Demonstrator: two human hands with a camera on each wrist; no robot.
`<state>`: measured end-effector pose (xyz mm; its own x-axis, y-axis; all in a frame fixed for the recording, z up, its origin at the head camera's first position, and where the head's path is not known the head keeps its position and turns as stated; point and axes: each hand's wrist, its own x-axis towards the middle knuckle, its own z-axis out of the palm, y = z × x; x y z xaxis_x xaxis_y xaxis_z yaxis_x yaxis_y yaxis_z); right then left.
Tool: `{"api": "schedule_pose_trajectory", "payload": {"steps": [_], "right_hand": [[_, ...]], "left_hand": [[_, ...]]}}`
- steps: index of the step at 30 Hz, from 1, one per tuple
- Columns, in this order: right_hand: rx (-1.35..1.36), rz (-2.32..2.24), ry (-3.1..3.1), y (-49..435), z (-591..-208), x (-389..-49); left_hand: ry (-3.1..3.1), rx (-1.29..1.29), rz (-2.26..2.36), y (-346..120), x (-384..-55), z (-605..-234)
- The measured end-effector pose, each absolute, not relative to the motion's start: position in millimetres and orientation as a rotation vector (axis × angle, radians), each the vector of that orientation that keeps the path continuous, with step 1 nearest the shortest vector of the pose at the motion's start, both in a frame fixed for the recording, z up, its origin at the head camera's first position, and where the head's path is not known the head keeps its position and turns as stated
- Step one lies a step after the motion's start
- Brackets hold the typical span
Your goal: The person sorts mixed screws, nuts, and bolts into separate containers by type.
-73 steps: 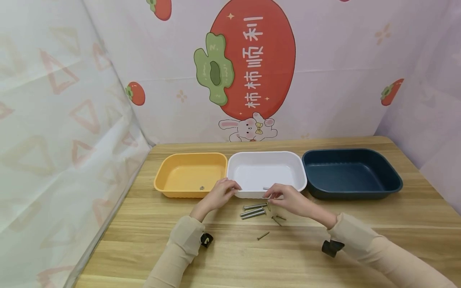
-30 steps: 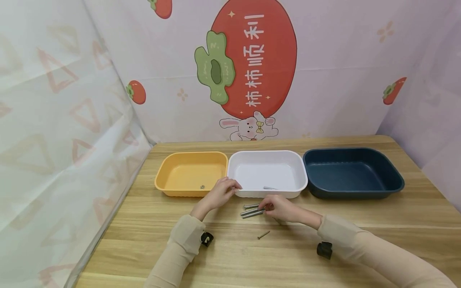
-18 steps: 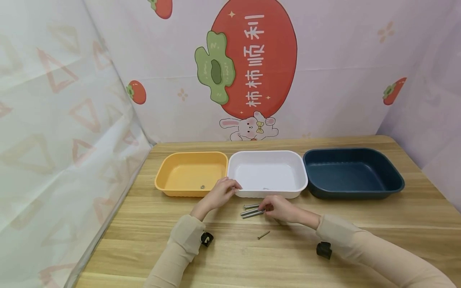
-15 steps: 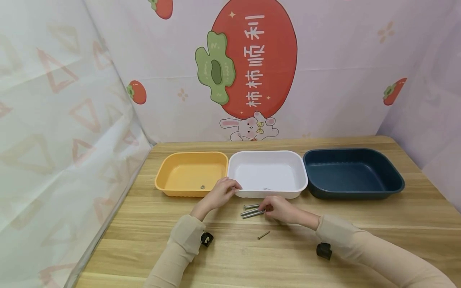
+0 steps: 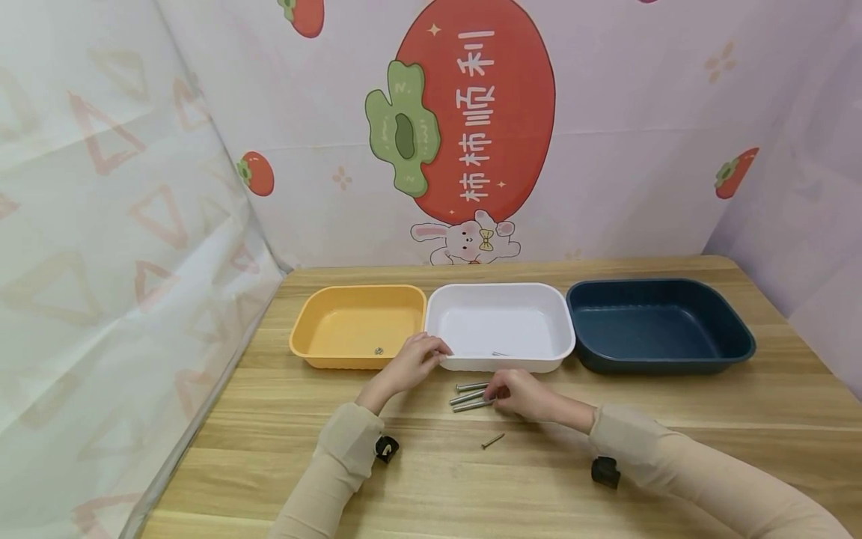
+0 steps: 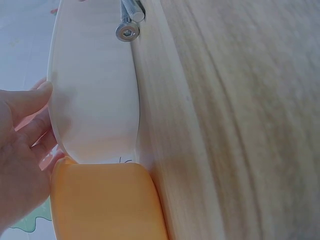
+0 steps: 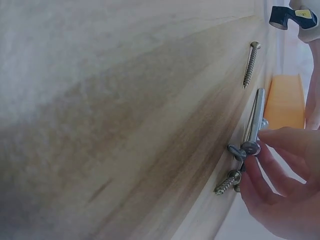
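At the left front of the white tray [image 5: 471, 364], my left hand [image 5: 407, 367] holds the rim, thumb outside and fingers behind it. In front of that tray lie several long metal bolts [image 5: 468, 397]; one bolt head [image 6: 127, 32] shows a hex socket in the left wrist view. My right hand [image 5: 525, 394] is over their right ends and pinches one bolt [image 7: 256, 117] near its head between thumb and fingers. Small wood screws [image 7: 227, 184] lie beside those fingers, partly hidden. Closer to me lies a single wood screw [image 5: 493, 441].
A yellow tray [image 5: 316, 361] with a small nut [image 5: 378, 351] stands left of the white one. To the right is a dark blue tray [image 5: 660, 365]. Thin metal pieces [image 5: 500, 353] show inside the white tray. All stand on a wooden table [image 5: 431, 494].
My right hand has come down from the white tray's front rim to the bolts. In the last half second the front bolt has shifted slightly towards me. My left hand stays put.
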<state>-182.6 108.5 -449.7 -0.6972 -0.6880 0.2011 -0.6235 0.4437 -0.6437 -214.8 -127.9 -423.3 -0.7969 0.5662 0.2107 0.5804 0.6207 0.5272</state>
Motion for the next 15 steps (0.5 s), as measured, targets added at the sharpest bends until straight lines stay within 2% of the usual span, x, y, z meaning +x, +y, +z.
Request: {"api": "schedule_pose_trajectory", "payload": {"steps": [15], "right_hand": [[-1.172, -1.029, 2.637, 104.2, -452.8, -180.4]], "left_hand": [[-2.79, -1.004, -0.92, -128.5, -215.6, -424.6]]}}
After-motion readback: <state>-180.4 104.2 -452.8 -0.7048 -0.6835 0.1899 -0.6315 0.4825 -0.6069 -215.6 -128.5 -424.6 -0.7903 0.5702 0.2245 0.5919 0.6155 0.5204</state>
